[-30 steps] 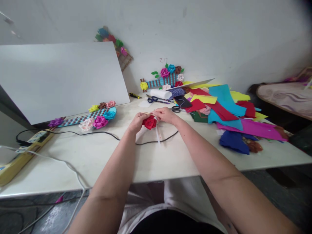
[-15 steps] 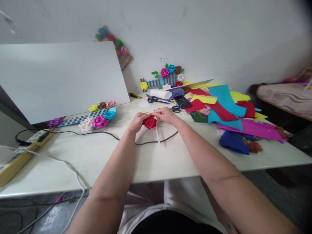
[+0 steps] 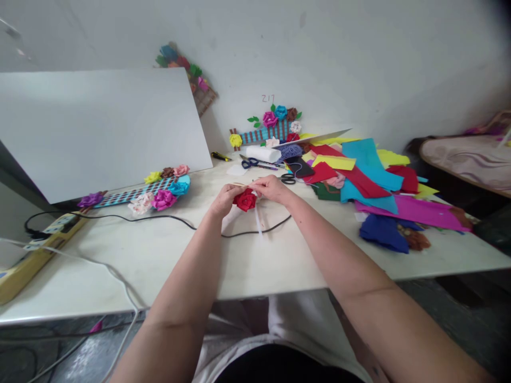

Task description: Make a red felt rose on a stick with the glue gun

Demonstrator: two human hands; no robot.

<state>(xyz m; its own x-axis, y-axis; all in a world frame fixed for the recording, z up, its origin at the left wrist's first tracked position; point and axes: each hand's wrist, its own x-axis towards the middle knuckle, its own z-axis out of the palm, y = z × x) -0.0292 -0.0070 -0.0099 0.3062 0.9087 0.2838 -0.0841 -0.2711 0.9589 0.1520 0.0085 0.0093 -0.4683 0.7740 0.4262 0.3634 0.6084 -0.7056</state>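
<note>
A red paper flower (image 3: 245,200) is held above the middle of the table, between my two hands. My left hand (image 3: 227,199) is closed on the flower's left side. From the right, my right hand (image 3: 269,188) pinches at the flower's upper edge, its fingertips close to those of the left. A thin white strip (image 3: 258,221) hangs down below the right fingers; what it is fixed to is hidden. Just behind the right hand lie black-handled scissors (image 3: 288,179), and farther back blue-handled scissors (image 3: 250,163).
A black cable (image 3: 183,219) crosses the table (image 3: 167,266) under my hands to a power strip (image 3: 59,234). Coloured paper sheets (image 3: 367,181) pile up at right. Left stands a flower-trimmed checked piece (image 3: 131,194) before a white board (image 3: 99,127). A utility knife (image 3: 221,156) lies behind.
Almost nothing differs. My right fingers have shifted slightly at the top of the red flower; both hands stay in place around it.
</note>
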